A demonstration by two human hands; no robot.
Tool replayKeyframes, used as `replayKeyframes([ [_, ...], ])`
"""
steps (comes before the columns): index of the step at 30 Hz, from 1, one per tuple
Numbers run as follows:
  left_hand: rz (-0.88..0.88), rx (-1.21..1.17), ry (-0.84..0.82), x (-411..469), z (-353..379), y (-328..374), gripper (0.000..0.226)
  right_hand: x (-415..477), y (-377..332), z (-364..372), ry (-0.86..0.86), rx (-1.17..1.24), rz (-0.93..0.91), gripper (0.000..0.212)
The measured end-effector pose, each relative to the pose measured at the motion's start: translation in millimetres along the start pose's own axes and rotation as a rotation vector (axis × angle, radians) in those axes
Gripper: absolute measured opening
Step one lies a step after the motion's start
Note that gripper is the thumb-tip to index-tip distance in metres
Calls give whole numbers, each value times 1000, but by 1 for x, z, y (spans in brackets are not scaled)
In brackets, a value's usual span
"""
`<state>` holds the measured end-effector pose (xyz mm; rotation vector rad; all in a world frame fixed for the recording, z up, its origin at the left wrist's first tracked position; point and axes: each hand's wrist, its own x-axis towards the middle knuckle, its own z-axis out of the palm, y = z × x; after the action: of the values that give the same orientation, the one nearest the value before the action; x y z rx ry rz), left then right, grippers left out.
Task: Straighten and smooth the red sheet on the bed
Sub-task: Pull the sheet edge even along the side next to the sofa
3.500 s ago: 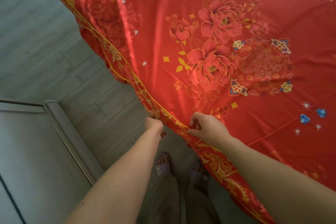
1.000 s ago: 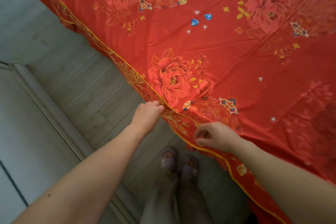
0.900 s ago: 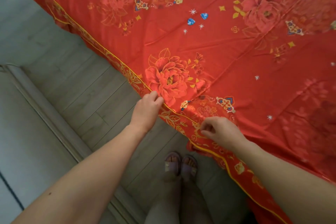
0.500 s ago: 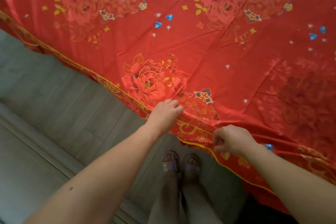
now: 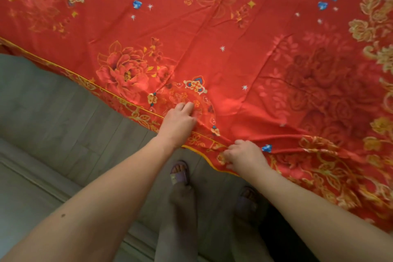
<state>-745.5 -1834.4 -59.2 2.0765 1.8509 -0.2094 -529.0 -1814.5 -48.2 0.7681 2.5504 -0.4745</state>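
Directly under both hands lies the red sheet (image 5: 234, 53), spread over the bed and hanging past its near edge above the grey plank floor (image 5: 63, 117). The left hand (image 5: 179, 121) rests on the cloth just inside the gold-piped hem (image 5: 131, 102), fingers curled and bunching the fabric. The right hand (image 5: 244, 157) is closed, pinching the hem where it sags lowest. Glossy and satin-like, the sheet carries printed peonies, gold scrollwork and small blue gems, with shallow creases fanning from the hands. Below, 2 purple sandals (image 5: 180, 171) show.
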Motion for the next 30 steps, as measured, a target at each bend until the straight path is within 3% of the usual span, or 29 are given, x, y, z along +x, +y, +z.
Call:
replayKeyframes([
  [4, -75, -4, -142, -20, -13, 17, 18, -30, -2, 14, -307, 413, -104, 18],
  [9, -172, -11, -113, -15, -21, 62, 9, -75, 47, 12, -107, 583, 116, 19],
  [12, -119, -176, -132, 4, -15, 104, 8, -107, 88, 12, -54, 580, 254, 16],
  [16, 38, -308, -133, 40, -12, 206, 13, -178, 138, 28, -134, 466, 433, 12],
  [21, 234, -296, -258, 59, 7, 297, 19, -256, 158, 65, -234, 217, 578, 48],
  [24, 263, -159, -254, 60, 15, 317, 27, -276, 161, 82, -177, 187, 657, 60],
  [28, 277, -60, -192, 66, 18, 322, 34, -272, 164, 90, 50, 217, 646, 28],
  [30, 271, -33, -147, 73, 16, 326, 30, -271, 168, 88, 78, 237, 622, 19],
])
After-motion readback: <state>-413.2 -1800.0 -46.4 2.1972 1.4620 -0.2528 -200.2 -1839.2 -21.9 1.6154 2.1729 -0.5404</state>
